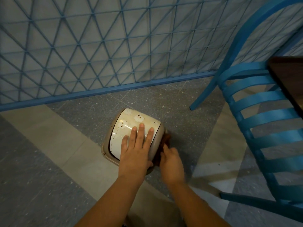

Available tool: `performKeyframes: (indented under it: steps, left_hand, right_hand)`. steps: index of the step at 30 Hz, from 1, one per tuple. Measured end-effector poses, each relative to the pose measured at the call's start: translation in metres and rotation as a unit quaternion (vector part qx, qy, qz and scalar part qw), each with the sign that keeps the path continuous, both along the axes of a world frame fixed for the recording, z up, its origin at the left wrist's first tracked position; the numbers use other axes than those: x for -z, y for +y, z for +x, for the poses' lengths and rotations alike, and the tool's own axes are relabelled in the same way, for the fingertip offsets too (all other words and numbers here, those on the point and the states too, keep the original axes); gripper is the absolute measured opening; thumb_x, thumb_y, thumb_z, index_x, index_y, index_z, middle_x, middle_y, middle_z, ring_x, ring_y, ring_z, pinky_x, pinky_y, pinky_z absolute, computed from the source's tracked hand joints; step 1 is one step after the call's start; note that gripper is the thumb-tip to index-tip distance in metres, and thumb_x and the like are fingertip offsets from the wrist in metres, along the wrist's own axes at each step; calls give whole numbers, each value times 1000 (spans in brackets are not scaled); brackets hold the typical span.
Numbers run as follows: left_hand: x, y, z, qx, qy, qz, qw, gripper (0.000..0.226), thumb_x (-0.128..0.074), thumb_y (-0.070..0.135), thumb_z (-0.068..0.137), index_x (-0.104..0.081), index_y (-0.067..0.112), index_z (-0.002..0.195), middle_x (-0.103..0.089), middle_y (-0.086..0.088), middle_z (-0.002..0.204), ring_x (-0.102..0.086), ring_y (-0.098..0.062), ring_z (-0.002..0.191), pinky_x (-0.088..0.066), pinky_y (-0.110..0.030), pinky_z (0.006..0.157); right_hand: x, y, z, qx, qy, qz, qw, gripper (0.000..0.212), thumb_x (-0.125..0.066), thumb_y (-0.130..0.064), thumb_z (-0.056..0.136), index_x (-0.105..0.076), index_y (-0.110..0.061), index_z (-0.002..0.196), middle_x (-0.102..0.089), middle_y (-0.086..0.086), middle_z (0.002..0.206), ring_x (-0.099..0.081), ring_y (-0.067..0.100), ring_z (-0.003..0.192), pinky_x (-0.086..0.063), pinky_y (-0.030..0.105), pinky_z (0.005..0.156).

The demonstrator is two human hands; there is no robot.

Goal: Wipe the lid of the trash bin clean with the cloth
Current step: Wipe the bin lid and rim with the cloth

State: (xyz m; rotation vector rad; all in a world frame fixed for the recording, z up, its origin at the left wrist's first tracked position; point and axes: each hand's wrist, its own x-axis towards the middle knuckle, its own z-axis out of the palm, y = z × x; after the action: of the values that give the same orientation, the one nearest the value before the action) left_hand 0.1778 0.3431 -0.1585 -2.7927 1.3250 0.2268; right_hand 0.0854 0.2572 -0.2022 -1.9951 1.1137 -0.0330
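Grey speckled floor (172,99) tiles, with paler beige bands crossing them, carry the trash bin (105,149) just in front of a blue lattice fence (98,51).

Grip, right hand (171,163): fingers curl around a dark reddish-brown cloth (166,138) and hold it against the bin's right flank, below the lid's edge. Most of the cloth is hidden behind the bin and the hand.

Grip, left hand (136,148): fingers straight and spread, palm flat on the near half of the lid (131,122), holding nothing. It looks like a steadying press.

Lid: white, domed swing panel set in a beige frame. Brown spots and smears show along its left edge, near the far end and around a pale blotch in the middle.

Progress, judged: early. The cloth works the side of the bin, not the panel, and the visible stains are untouched. Left to do: carry the cloth up over the top, cover the far and left parts, then the area under the left palm, which must shift first. The panel may pivot under pressure, so the flat hand is useful.

Room: a blue slatted chair (262,122) stands to the right of the bin, well apart from it. A dark surface (288,79) corner juts in at the right edge above the chair seat. The fence's bottom rail meets the floor behind the bin.
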Motion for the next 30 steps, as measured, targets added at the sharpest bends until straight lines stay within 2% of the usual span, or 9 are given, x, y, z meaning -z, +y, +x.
performKeyframes:
  steps: [2,7,12,15,18,21,24,27,30]
  left_hand:
    - [-1,0,1,2,4,0,1000,119,-63,54,80,38,28,137,29,-7,153,19,-30,144,4,-48,115]
    - [-2,-1,1,-2,3,-1,1000,118,-64,52,80,36,29,138,25,-7,155,16,-29,145,0,-48,115]
    - [-1,-1,0,-6,-2,0,1000,119,-65,52,78,35,29,139,21,-7,157,11,-29,146,-2,-48,115]
    - [0,-1,2,-10,-9,1,1000,121,-65,56,76,35,29,139,20,-7,157,10,-29,146,-3,-48,115]
    - [0,0,4,-2,-22,2,1000,122,-64,61,74,32,28,141,14,-8,159,5,-28,147,-6,-48,115]
    - [-3,0,-1,-21,-36,-3,999,115,-57,64,77,29,26,143,7,-8,160,-1,-28,147,-11,-48,114]
    - [-7,-5,-4,-49,-30,-7,998,109,-50,68,79,25,25,146,8,-8,159,2,-29,146,-5,-50,113]
    - [-20,-11,9,-41,-27,-4,999,113,-52,74,72,17,27,147,2,-4,159,2,-28,146,7,-50,111]
    - [-35,-14,39,38,-29,28,998,119,-64,68,67,15,30,147,8,0,159,9,-25,145,16,-48,109]
  right_hand:
    - [2,26,-15,14,-31,49,998,32,-39,-18,98,-52,-23,127,-52,1,111,-58,17,94,-48,26,80]
    - [-6,18,-9,15,-12,14,1000,25,-40,-18,98,-60,-18,113,-49,-1,103,-57,16,86,-41,24,72]
    - [-20,-26,23,22,32,-22,999,32,-38,-18,99,-55,-17,126,-50,8,117,-57,22,93,-44,30,80]
    - [-14,-10,3,-21,17,-28,999,31,-39,-19,98,-55,-17,125,-50,6,113,-56,21,91,-43,28,78]
    - [-2,21,-31,-49,-5,10,999,34,-44,-17,97,-55,-20,130,-52,2,117,-57,16,96,-46,26,84]
    - [1,27,-30,68,-39,88,993,29,-49,-12,95,-63,-19,120,-59,4,111,-60,16,93,-50,28,87]
    - [0,18,-28,203,-52,201,957,24,-47,-12,96,-68,-20,104,-68,5,98,-65,17,83,-53,33,78]
    - [6,11,-39,278,-43,248,927,26,-47,-16,98,-64,-13,117,-68,12,110,-64,29,94,-52,44,88]
    - [7,11,-38,328,-82,295,894,27,-50,-16,97,-62,-12,120,-68,14,108,-65,33,94,-52,48,88]
